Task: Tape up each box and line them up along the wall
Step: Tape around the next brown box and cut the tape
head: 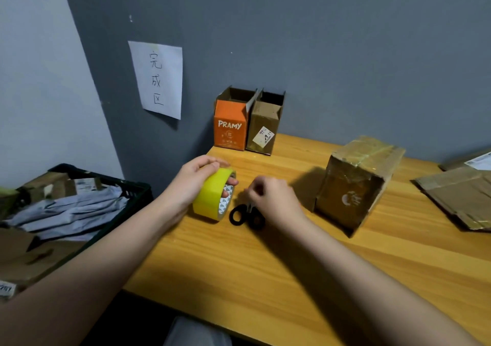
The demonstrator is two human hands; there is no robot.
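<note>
Wooden table (265, 279): near edge runs diagonally, wide bare strip in front of hands. Left hand (194, 183) grips yellow tape roll (212, 194) standing on edge near table's left edge, fingers curled over top, fingertips in core. Right hand (271, 199) just beside it, fingers curled, pinching at something small; what, cannot tell. Black scissors (245, 216) lie under it, handles toward viewer. Taped cardboard box (356, 183) right of hands, apart. Flattened cardboard (459, 199) at right edge. Black crate (106, 212) off table's left side. Orange PRAMY box (229, 125) and brown box (264, 126), tops open, touching, against grey wall (345, 53); paper sign (159, 80) on wall to left.
</note>
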